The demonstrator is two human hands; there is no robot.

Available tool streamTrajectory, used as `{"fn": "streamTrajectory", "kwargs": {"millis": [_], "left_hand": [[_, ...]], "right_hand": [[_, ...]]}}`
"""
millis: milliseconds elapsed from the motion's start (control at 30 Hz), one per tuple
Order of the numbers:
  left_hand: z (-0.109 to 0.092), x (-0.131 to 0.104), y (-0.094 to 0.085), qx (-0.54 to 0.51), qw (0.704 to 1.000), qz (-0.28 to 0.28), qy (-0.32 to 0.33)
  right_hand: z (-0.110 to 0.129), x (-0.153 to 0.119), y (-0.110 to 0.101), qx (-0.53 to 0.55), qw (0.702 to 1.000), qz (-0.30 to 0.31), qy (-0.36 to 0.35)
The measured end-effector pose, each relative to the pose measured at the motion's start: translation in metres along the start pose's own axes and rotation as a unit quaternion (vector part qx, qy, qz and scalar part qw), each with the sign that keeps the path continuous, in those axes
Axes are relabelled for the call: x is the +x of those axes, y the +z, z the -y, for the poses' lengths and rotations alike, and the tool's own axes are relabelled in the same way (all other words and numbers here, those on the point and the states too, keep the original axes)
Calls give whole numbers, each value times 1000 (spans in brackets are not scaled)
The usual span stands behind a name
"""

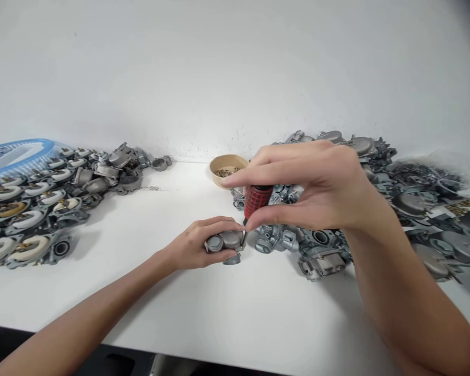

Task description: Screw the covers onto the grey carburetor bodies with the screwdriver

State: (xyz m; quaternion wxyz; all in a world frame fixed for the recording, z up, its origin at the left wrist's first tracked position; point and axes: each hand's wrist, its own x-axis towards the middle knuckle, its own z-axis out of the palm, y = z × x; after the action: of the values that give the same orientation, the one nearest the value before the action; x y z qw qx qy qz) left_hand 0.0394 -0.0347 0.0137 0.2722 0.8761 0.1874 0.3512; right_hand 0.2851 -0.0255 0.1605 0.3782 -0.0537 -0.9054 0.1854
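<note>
The left hand (198, 244) is clasping a carburetor (232, 239) between its fingers while the right hand (321, 185), fingers pinching a red-handled screwdriver (255, 204), is working just above, apparently mid-screw, unfinished.

"What's in front of you?"
"A casting (233, 239) in my left hand (201, 244), over the table (219, 318), with the screwdriver (257, 202) in my right hand (309, 180) at the casting's right end."
"And behind that?"
"A bowl (216, 178) near the wall (235, 78), small pieces (223, 172) inside it."
"Left?"
"Rows of parts (33, 216), a basket (43, 142) behind them at the far left, a loose pile (113, 169) at their back right."
"Right?"
"A heap of castings (411, 206), with a bag (452, 169) towards its back right."
</note>
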Motion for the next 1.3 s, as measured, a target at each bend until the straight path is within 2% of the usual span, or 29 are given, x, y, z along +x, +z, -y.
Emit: {"fn": "streamTrajectory", "kwargs": {"millis": [167,300,400,500,700,833,967,1100,1300], "left_hand": [[0,1,0,5,1000,-3,-3],[4,0,0,-3,1000,-6,9],[5,-1,1,0,1000,-4,2],[4,-1,0,2,1000,-5,9],[-2,2,-2,-3,1000,10,-10],[-3,3,-2,6,1000,4,-14],[-2,2,-2,7,1000,3,-6],[-3,3,-2,4,1000,2,-3],[-1,3,-1,6,1000,-2,0]], "right_hand": [[6,1,-2,2,998,42,44],[2,1,-1,-14,1000,20,18],[0,-1,-2,-49,997,48,25],[3,-3,-4,-29,996,71,44],[1,0,-6,57,995,47,59],[3,2,-4,40,997,48,50],[8,1,-5,56,993,72,81],[6,2,-4,52,997,37,52],[6,3,-3,10,995,68,68]]}}
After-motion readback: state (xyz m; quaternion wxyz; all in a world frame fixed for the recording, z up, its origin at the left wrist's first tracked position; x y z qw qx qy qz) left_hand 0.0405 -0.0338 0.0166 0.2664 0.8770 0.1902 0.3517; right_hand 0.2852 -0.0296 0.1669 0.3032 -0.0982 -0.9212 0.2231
